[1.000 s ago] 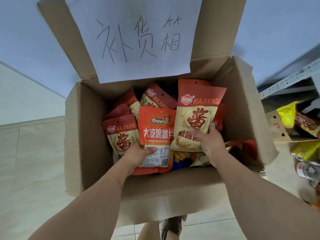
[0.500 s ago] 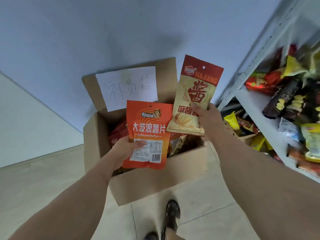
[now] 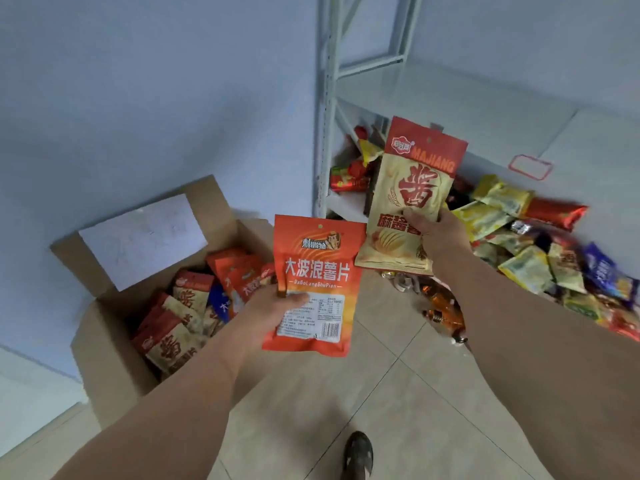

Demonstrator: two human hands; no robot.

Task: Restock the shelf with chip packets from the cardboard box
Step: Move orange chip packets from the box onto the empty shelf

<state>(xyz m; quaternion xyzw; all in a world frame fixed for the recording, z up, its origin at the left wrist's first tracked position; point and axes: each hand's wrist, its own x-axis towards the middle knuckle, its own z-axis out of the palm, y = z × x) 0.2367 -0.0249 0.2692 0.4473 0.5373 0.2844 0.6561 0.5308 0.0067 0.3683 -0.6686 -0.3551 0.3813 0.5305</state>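
**A packet in each hand, between box and shelf**

The left hand point(image 3: 268, 308) grips an orange chip packet point(image 3: 313, 285) by its lower left side, thumb pressed across the front near the white label. The right hand point(image 3: 438, 233) pinches a beige and red packet point(image 3: 412, 188) at its lower right edge and holds it upright, higher than the orange one. Both packets hang in the air, their near edges almost touching. Down to the left the cardboard box point(image 3: 110, 368) stands open on the tiled floor point(image 3: 381, 393), packets of both sorts lying inside, a white sheet point(image 3: 145, 237) on its raised flap. To the right, the white metal shelf point(image 3: 433, 98) carries a loose heap of mixed snacks point(image 3: 519, 244). One dark shoe point(image 3: 358, 453) shows below.
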